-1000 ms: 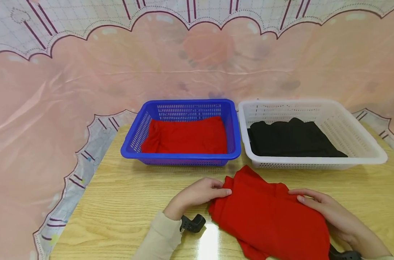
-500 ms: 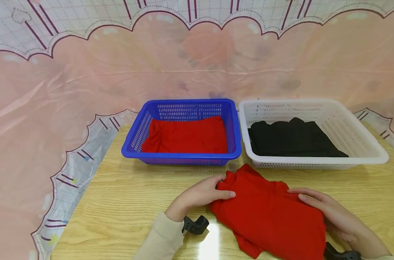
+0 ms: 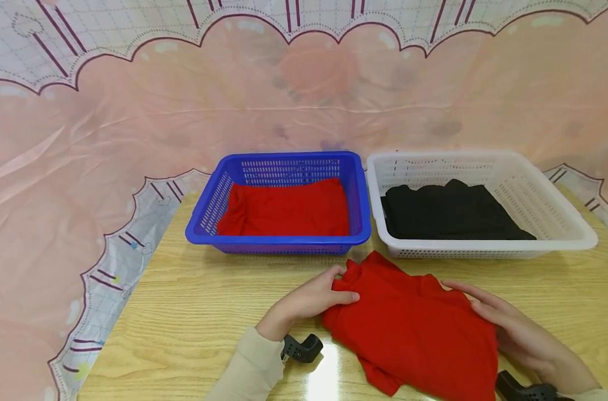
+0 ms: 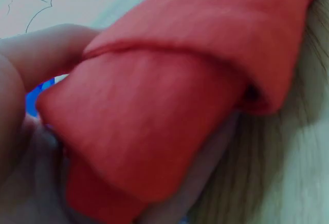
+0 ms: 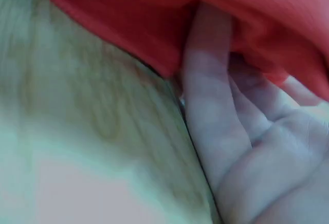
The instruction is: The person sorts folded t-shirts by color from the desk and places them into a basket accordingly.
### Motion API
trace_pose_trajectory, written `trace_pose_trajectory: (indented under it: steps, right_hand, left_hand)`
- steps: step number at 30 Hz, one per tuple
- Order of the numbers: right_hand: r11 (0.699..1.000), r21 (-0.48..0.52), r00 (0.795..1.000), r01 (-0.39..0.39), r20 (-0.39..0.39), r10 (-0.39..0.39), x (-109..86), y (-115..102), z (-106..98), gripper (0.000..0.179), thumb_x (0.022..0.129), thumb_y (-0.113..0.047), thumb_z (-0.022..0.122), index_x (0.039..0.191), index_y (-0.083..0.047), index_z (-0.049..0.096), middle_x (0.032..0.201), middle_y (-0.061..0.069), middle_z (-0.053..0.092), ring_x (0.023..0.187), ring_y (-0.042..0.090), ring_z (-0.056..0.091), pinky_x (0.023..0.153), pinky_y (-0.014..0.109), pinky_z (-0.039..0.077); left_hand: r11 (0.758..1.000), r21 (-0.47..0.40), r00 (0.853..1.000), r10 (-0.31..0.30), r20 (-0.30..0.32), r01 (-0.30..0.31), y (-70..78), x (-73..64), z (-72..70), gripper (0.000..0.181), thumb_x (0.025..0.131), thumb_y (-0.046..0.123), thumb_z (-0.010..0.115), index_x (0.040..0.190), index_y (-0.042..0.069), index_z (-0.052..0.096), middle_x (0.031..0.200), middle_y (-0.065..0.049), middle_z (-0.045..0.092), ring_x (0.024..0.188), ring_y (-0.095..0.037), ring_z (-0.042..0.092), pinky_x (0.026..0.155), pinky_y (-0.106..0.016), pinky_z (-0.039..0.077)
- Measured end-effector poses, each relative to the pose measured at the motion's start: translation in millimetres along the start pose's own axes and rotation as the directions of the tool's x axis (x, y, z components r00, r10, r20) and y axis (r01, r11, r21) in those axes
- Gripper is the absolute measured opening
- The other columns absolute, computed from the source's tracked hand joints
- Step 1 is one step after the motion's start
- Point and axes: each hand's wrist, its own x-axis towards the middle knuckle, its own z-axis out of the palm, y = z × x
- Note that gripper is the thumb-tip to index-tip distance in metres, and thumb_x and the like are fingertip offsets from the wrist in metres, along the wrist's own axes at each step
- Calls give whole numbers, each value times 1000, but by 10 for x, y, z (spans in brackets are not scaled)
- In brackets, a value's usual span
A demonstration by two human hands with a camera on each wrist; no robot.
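Note:
A folded red garment (image 3: 409, 328) lies slanted over the front of the table in the head view. My left hand (image 3: 306, 301) grips its upper left end, thumb on top and fingers underneath. The left wrist view shows the folded red layers (image 4: 139, 121) held within that hand. At the right edge is my right hand (image 3: 519, 328), its index finger straight behind the cloth and its thumb against the edge. Seen from the right wrist, the fingers (image 5: 211, 80) reach fairly straight under the red fabric (image 5: 267, 3); their tips are hidden.
Beyond the garment stands a blue basket (image 3: 288, 240) holding a folded red garment (image 3: 293, 209). Beside it on the right is a white basket (image 3: 489, 245) with folded black clothing (image 3: 449, 211). Wood-grain table (image 3: 183, 312) extends to the left. A patterned sheet (image 3: 183, 111) hangs behind.
The left hand has taken in more of the garment's end between thumb and fingers. The garment has shifted slightly left, and the right thumb has slid off its top toward the edge.

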Motion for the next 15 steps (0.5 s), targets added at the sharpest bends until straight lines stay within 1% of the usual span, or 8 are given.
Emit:
trace_pose_trajectory:
  steps: [1, 2, 4, 6, 9, 10, 12, 15]
  right_hand:
    - [1000, -25, 1000, -1, 0, 1, -6, -2, -1, 46, 98, -7, 21, 143, -15, 14, 137, 3, 38, 118, 24, 42, 93, 42, 38]
    - [998, -53, 1000, -18, -7, 18, -13, -6, -1, 49, 97, -6, 24, 143, -17, 13, 138, 1, 36, 119, 23, 41, 93, 42, 38]
    - [985, -153, 997, -75, -39, 69, -25, -16, 11, 55, 95, -6, 33, 143, -23, 12, 140, -4, 30, 119, 20, 40, 92, 43, 38]
    - [961, -239, 990, -138, -69, 124, -26, -26, 33, 63, 92, -6, 40, 143, -26, 10, 140, 0, 25, 117, 23, 40, 90, 45, 40]
    - [917, -331, 973, -222, -136, 187, -15, -53, 86, 67, 90, -8, 46, 143, -29, 11, 138, 10, 23, 112, 30, 42, 84, 48, 43]
    - [907, -347, 969, -238, -151, 196, -11, -60, 101, 67, 90, -8, 47, 142, -29, 12, 137, 13, 23, 111, 33, 42, 83, 49, 44]
    - [903, -343, 963, -258, -162, 213, -7, -44, 127, 67, 90, -9, 48, 143, -28, 12, 135, 18, 22, 110, 35, 42, 81, 50, 45]
    - [908, -334, 966, -252, -147, 214, 5, 14, 144, 65, 90, -9, 47, 143, -27, 12, 136, 19, 22, 110, 35, 41, 82, 49, 44]
  left_hand:
    - [1000, -16, 1000, -1, -7, 1, -3, 6, -3, 38, 83, 21, 62, 112, 8, 42, 95, -4, 60, 77, -18, 61, 68, -29, 49]
    - [1000, -25, 1000, -1, -17, 0, -7, 13, -6, 37, 83, 21, 62, 112, 9, 42, 94, -5, 60, 75, -18, 61, 68, -29, 48]
    - [999, -43, 999, 2, -32, -3, -17, 31, -11, 36, 82, 20, 62, 110, 9, 43, 94, -4, 60, 74, -18, 61, 67, -29, 48]
    - [998, -56, 999, 7, -42, -9, -28, 52, -17, 35, 82, 19, 62, 110, 9, 44, 94, -5, 60, 73, -18, 61, 66, -29, 49]
    - [997, -74, 999, 13, -44, -16, -36, 84, -26, 35, 81, 18, 63, 109, 9, 45, 95, -5, 59, 75, -19, 61, 65, -30, 49]
    - [996, -85, 999, 14, -40, -17, -42, 92, -29, 35, 81, 18, 63, 109, 9, 45, 96, -5, 59, 76, -19, 61, 66, -30, 49]
    - [994, -108, 999, 9, -30, -12, -64, 91, -33, 35, 81, 17, 63, 109, 8, 45, 97, -6, 59, 76, -20, 61, 65, -31, 50]
    - [990, -143, 1000, 10, -8, -11, -94, 51, -40, 33, 82, 16, 63, 108, 7, 45, 96, -8, 60, 77, -22, 61, 65, -33, 50]
